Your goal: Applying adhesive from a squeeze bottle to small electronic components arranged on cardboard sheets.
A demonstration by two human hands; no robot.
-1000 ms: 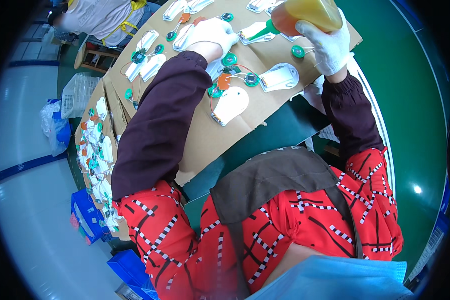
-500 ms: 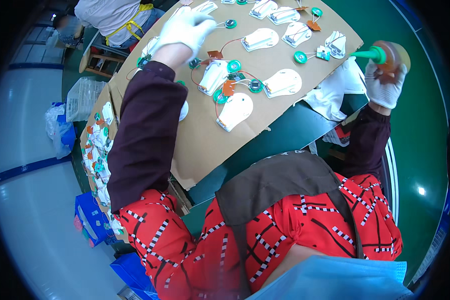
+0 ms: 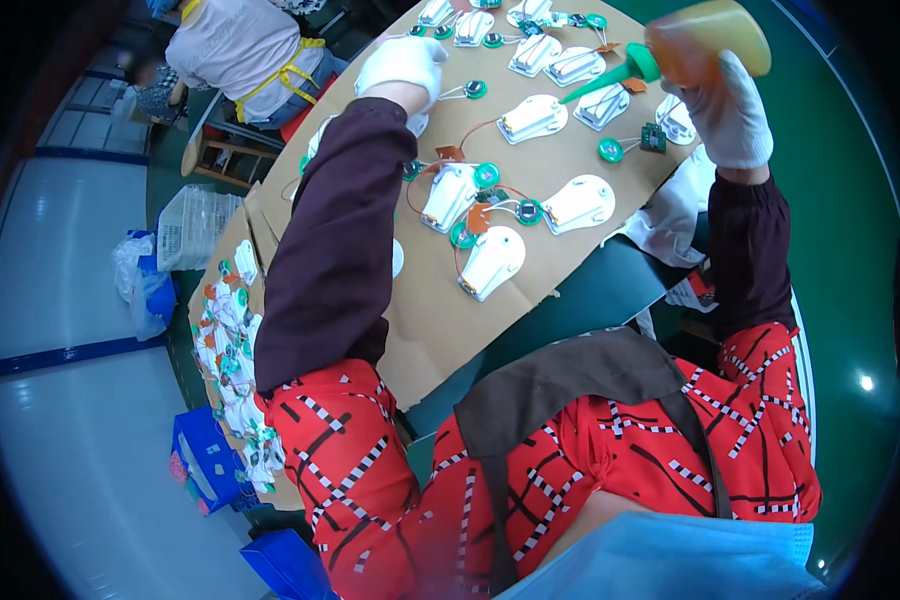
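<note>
My right hand (image 3: 732, 122), in a white glove, grips a squeeze bottle (image 3: 718, 42) of amber liquid with a long green nozzle (image 3: 630, 70). The bottle lies tilted in the air, its nozzle pointing left and down. The tip appears just above the right edge of a white plastic shell (image 3: 532, 119) with a red wire. My left hand (image 3: 402, 70), also gloved, is over the far left part of the cardboard; its back shows and its fingers are mostly hidden. Near it lies a small green-rimmed round part (image 3: 475, 89) on wires.
Several white shells (image 3: 580, 204) with green round parts, wires and orange pieces are spread on the cardboard (image 3: 425, 340). More lie piled at the left (image 3: 232, 350). A clear plastic basket (image 3: 192, 228) and blue bins (image 3: 206, 455) stand beyond. Another person (image 3: 245, 55) sits at the far left.
My right hand has brought the bottle left from beyond the cardboard's edge to over the shells. My left hand has shifted slightly, its fingers now less visible. The whole view has shifted a little.
</note>
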